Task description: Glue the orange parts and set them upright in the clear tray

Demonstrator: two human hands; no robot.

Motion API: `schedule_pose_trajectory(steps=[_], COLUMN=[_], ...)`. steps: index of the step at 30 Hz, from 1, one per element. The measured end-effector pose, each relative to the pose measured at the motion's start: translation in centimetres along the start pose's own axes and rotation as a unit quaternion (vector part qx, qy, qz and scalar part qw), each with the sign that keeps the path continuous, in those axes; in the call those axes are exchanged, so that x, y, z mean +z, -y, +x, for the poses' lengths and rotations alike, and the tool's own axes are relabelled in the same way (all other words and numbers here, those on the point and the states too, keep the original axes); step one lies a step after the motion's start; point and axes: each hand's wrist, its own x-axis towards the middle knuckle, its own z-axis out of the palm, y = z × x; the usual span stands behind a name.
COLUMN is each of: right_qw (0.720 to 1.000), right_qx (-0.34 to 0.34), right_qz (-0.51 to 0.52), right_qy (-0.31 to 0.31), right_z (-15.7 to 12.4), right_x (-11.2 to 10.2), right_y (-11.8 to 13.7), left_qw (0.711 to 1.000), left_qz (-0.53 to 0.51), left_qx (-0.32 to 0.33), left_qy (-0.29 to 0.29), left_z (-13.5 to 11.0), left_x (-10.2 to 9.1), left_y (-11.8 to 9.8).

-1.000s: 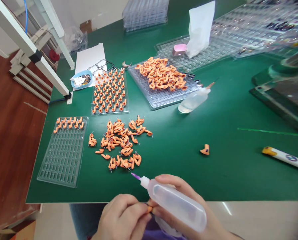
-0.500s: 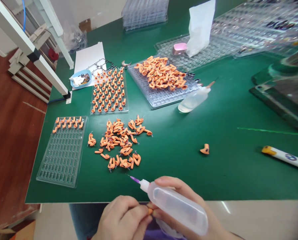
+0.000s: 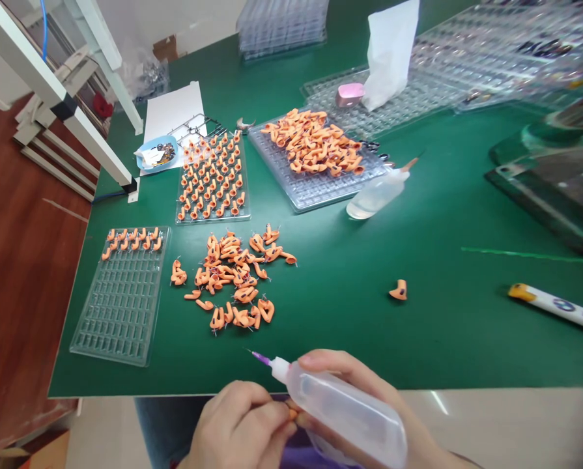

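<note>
My left hand (image 3: pixel 245 423) is closed on a small orange plastic part (image 3: pixel 292 413), just off the table's front edge; most of that part is hidden by fingers. My right hand (image 3: pixel 354 374) wraps round a translucent squeeze bottle (image 3: pixel 344 413) with a purple needle tip pointing up and left. The right fingertips also meet the orange part beside the left fingers. Beyond the needle lies a loose pile of orange curved parts (image 3: pixel 232 267). To its left, a clear tray (image 3: pixel 118 306) carries orange pieces in its top rows. One orange piece (image 3: pixel 399 290) lies alone on the right.
A tray filled with orange parts (image 3: pixel 212 179) stands behind the pile. Stacked trays (image 3: pixel 301 195) bear a heap of orange parts. A second needle bottle (image 3: pixel 375 194) lies beside them. A yellow-and-white cutter-like tool (image 3: pixel 555 306), a metal stand (image 3: pixel 545 189) and a blue dish (image 3: pixel 172 161) are around.
The right hand and bottle have shifted very slightly left and down. Both hands keep their hold, and the table's contents look the same.
</note>
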Motion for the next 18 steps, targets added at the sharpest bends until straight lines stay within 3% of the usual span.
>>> schedule_pose_trajectory(steps=[6,8,11,13,15,18], right_qw=[0.980,0.974,0.958,0.952,0.954,0.961], right_qx=[0.110,0.082,-0.020,-0.082,-0.129,-0.148], right_qz=[0.063,0.036,-0.029,-0.065,-0.100,-0.125], right_qy=[-0.150,-0.206,-0.284,-0.287,-0.252,-0.195], right_z=[0.0,0.6,1.4,1.6,1.2,0.3], right_x=[2.1,2.5,3.1,3.5,3.8,3.7], right_y=[1.4,2.1,2.1,1.2,-0.3,-2.4], left_qw=[0.999,0.999,0.998,0.997,0.996,0.995], left_qz=[0.019,0.039,0.063,0.074,0.081,0.091], left_qx=[-0.031,-0.026,-0.012,-0.002,0.007,-0.001], left_qy=[-0.009,-0.019,-0.020,-0.022,-0.023,-0.030], left_z=[-0.1,0.0,0.2,0.3,0.3,0.3], left_x=[0.0,-0.1,0.1,0.3,0.4,0.3], left_y=[0.3,0.3,0.1,-0.1,-0.2,-0.2])
